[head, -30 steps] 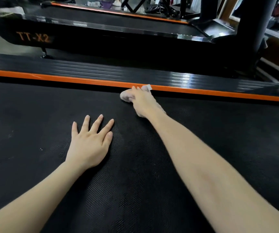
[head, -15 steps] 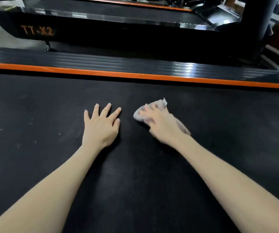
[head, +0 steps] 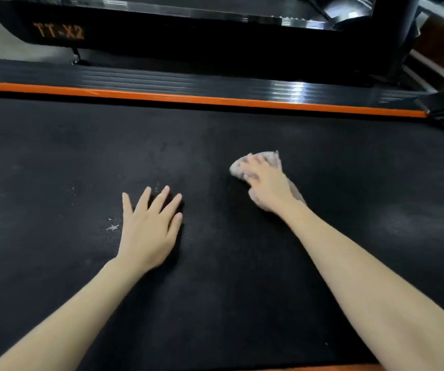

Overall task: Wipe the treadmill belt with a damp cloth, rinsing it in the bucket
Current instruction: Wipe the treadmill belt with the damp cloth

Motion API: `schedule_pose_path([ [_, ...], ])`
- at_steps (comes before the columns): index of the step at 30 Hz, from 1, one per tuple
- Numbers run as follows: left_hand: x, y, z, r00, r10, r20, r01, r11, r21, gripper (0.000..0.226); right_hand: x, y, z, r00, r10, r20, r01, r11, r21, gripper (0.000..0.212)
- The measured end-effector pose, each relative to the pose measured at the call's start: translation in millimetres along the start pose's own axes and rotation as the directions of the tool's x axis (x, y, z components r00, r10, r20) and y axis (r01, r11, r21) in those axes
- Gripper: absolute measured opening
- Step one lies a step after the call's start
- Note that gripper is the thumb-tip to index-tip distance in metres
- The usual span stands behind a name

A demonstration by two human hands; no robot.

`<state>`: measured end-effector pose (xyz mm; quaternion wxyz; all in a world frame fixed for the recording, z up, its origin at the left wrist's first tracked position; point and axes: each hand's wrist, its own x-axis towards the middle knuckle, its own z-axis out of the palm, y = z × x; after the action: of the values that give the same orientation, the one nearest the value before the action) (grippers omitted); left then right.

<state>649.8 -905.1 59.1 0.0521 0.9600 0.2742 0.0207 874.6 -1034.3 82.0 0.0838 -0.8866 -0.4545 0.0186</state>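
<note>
Pressing the crumpled pale cloth point(head: 270, 158) onto the treadmill belt point(head: 228, 303), the right hand point(head: 266, 186) lies on top of it with the arm reaching out toward the far side. Its fingers are spread and laid over the fabric rather than wrapped round it, as far as the blur allows. Cloth shows past the fingertips and again beside the wrist, so most of the wad sits under the palm.

The left hand point(head: 148, 231) is flat on the belt, fingers apart and straight, holding nothing. It looks like a brace for the person's weight. It lies to the left of the cloth and a little nearer the body, with bare belt between the two hands.

The belt's long axis runs left to right across the view. The orange strip point(head: 215, 99) and the ribbed side rail point(head: 188, 81) mark its far edge, well beyond the cloth. White specks point(head: 112, 227) sit just beside the left hand's outer edge, and fainter smudges lie farther left. A dull patch point(head: 413, 223) shows to the right of the right forearm.

My reading is that wiping is under way. The visible dirt lies mostly leftward of the cloth, so reaching the specks would mean a stroke to the left and the bracing hand giving way. The bucket is not in view, so the way to the rinse cannot be told. A second treadmill point(head: 162, 36) stands beyond the rail.
</note>
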Motion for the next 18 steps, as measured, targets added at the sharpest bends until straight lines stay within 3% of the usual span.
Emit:
schedule_pose_path([
  [2, -10.0, -3.9, 7.5, 0.999, 0.005, 0.033, -0.005, 1.0, 0.027, 0.057, -47.1, -23.4, 6.0, 0.949, -0.313, 0.042, 0.315, 0.949, -0.028, 0.043],
  [4, -13.2, -2.6, 10.5, 1.0, 0.005, 0.023, -0.006, 0.999, 0.033, 0.056, -110.9, -37.6, 15.6, 0.836, -0.546, 0.061, 0.541, 0.838, 0.074, 0.039],
  [6, -14.1, -0.5, 10.1, 1.0, 0.005, 0.001, -0.005, 0.998, 0.061, 0.06, -154.5, -31.0, 17.5, 0.759, -0.648, 0.067, 0.637, 0.759, 0.133, 0.054],
  [7, -14.4, 0.0, 9.5, 1.0, 0.008, -0.009, -0.008, 0.997, 0.076, 0.061, -158.2, -22.2, 13.0, 0.757, -0.65, 0.066, 0.636, 0.756, 0.157, 0.062],
  [9, -14.5, 0.2, 9.3, 1.0, 0.013, -0.016, -0.012, 0.996, 0.087, 0.059, -133.5, -4.4, 0.1, 0.827, -0.561, 0.047, 0.549, 0.822, 0.152, 0.069],
  [11, -14.6, -0.5, 12.0, 1.0, 0.01, -0.021, -0.008, 0.996, 0.087, 0.052, -93.8, 2.7, -12.7, 0.965, -0.264, -0.001, 0.261, 0.954, 0.149, 0.065],
  [13, -14.2, -1.8, 15.5, 0.999, 0.009, -0.036, -0.005, 0.996, 0.094, 0.049, -69.1, -1.5, -9.0, 0.999, -0.021, -0.025, 0.023, 0.995, 0.097, 0.058],
  [15, -12.8, -2.7, 16.3, 0.999, 0.011, -0.036, -0.008, 0.996, 0.09, 0.049, -74.0, -18.3, 3.8, 0.997, -0.07, -0.041, 0.073, 0.996, 0.059, 0.049],
  [18, -11.9, -3.4, 15.1, 0.999, 0.012, -0.044, -0.009, 0.997, 0.07, 0.049, -118.2, -58.3, 18.2, 0.893, -0.451, 0.004, 0.445, 0.884, 0.143, 0.045],
])
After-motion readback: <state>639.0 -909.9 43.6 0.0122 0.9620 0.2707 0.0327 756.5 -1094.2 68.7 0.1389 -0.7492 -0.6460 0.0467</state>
